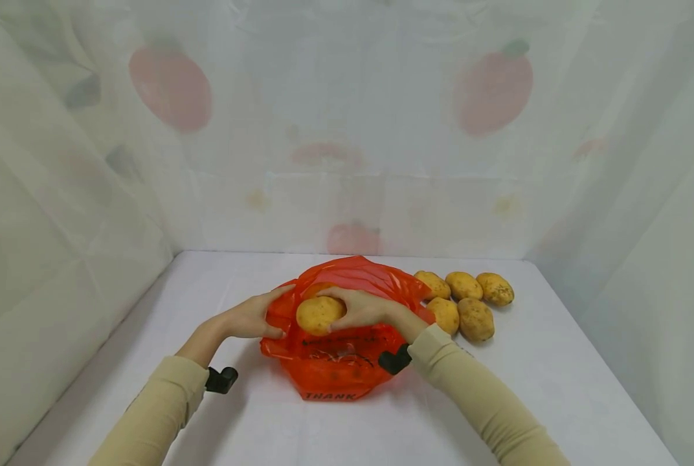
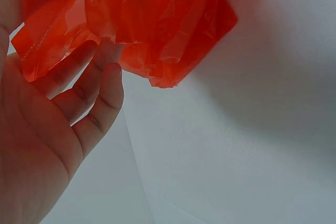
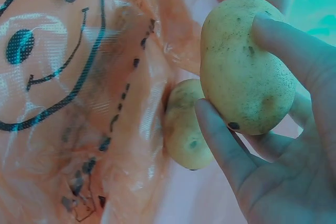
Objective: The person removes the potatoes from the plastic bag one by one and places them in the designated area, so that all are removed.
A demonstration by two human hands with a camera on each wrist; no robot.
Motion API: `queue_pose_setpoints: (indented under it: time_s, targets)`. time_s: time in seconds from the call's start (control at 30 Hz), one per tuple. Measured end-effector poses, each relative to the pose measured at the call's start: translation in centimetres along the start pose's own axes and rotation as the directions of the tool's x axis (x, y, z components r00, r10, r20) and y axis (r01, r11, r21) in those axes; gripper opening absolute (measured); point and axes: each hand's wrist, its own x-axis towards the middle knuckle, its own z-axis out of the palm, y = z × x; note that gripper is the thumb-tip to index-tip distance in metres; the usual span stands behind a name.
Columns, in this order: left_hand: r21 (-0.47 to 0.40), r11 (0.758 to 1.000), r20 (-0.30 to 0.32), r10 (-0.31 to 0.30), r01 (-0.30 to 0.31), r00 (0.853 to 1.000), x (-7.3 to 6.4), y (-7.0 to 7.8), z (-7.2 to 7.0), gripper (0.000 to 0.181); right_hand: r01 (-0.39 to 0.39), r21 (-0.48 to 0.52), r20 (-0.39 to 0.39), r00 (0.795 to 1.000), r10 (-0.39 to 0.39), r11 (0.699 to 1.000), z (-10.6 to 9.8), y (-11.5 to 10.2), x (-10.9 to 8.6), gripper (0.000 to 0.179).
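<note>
A red plastic bag (image 1: 347, 369) printed with "THANK" lies on the white table, its mouth spread open. At its left rim my left hand (image 1: 252, 316) grips the thin plastic between thumb and fingers; in the left wrist view the red film (image 2: 157, 19) passes over the curved fingers of that hand (image 2: 47, 124). My right hand (image 1: 360, 307) holds a yellow potato (image 1: 316, 315) over the bag's mouth. Up close, thumb and fingers of the right hand (image 3: 283, 156) clasp this potato (image 3: 244, 69), and a second potato (image 3: 186, 129) shows below it beside the printed plastic.
Several potatoes (image 1: 463, 286) lie in two loose rows on the table just right of the bag, close to the right forearm. White fabric walls (image 1: 347, 213) with faded fruit prints stand behind and on both sides of the table (image 1: 557, 388).
</note>
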Motion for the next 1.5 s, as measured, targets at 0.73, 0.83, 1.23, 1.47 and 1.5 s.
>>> queue_pose_setpoints:
  time_s: [0.73, 0.83, 1.23, 1.47, 1.5]
  targets:
    - [0.001, 1.0, 0.002, 0.002, -0.002, 1.0, -0.2, 0.0, -0.2, 0.088, 0.001, 0.004, -0.034, 0.999, -0.001, 1.0, -2.5, -1.8, -2.8, 0.065]
    - [-0.005, 1.0, 0.004, 0.003, -0.003, 1.0, -0.2, 0.1, -0.2, 0.088, -0.003, -0.009, -0.046, 0.999, 0.003, 1.0, -3.0, -1.9, -3.3, 0.066]
    - [0.003, 1.0, 0.002, 0.012, -0.012, 1.0, -0.2, 0.2, -0.2, 0.088, 0.032, -0.062, -0.093, 0.995, -0.037, 0.998, -4.4, -1.5, -5.6, 0.067]
    - [0.007, 1.0, 0.001, 0.01, -0.01, 1.0, -0.2, 0.2, -0.2, 0.087, 0.043, -0.081, -0.116, 0.992, -0.053, 0.996, -5.0, -1.2, -7.1, 0.068]
    - [0.008, 1.0, 0.001, 0.009, -0.009, 1.0, -0.2, 0.2, -0.2, 0.088, 0.045, -0.079, -0.12, 0.991, -0.054, 0.996, -5.1, -1.1, -7.2, 0.068]
